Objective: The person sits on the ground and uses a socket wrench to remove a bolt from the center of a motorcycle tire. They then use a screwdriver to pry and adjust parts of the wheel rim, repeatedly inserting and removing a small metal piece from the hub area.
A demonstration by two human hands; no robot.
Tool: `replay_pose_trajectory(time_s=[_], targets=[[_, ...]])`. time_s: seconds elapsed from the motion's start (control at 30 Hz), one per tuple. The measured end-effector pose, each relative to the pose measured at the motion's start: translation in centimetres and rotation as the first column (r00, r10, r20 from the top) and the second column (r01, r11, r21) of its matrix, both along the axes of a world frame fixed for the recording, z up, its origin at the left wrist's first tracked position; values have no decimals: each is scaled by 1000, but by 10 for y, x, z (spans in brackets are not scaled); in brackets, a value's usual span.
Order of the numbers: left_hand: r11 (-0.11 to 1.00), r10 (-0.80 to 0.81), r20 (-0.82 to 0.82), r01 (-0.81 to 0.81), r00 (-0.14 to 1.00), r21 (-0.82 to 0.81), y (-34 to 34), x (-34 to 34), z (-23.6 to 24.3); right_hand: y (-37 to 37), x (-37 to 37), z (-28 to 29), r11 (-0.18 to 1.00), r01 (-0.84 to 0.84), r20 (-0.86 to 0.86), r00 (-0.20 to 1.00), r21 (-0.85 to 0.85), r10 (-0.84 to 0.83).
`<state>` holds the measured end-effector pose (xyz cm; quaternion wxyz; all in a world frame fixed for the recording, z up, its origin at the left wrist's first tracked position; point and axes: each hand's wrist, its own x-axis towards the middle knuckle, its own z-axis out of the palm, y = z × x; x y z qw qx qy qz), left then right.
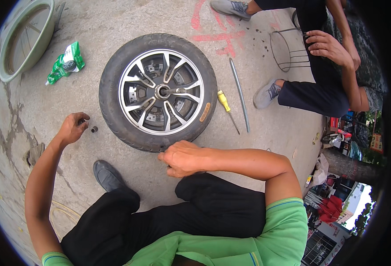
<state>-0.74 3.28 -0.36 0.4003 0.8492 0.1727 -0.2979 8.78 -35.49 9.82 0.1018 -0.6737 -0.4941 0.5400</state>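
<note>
A wheel with a black tyre and a silver spoked rim lies flat on the concrete in front of me. An axle-like metal rod juts from its hub. By the tyre's near edge, my right hand is closed, its fingers curled; whatever they may hold is hidden. To the left of the wheel, my left hand hovers low over the ground with thumb and fingers apart, nothing visible between them. Close to its fingertips lies a small dark cylindrical piece.
Right of the tyre lie a yellow-handled screwdriver and a long metal bar. At upper left are a green packet and a basin of murky water. Another person sits at right beside a wire stand.
</note>
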Motion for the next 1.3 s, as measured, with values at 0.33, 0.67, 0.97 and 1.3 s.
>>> replay_pose_trajectory(time_s=[0.33,0.67,0.97,1.3], targets=[[1000,-6,-12,6,1000,3,1,-1,4,3,52,-9,947,306,232,918,97,-321],[1000,2,-16,-2,1000,31,-1,-2,9,5,78,-14,929,361,371,855,76,-363],[999,10,-44,-8,999,38,-1,-1,10,0,82,-20,926,364,425,825,103,-372],[1000,14,-25,-14,1000,24,-1,-3,9,-5,78,-21,941,319,452,827,113,-334]])
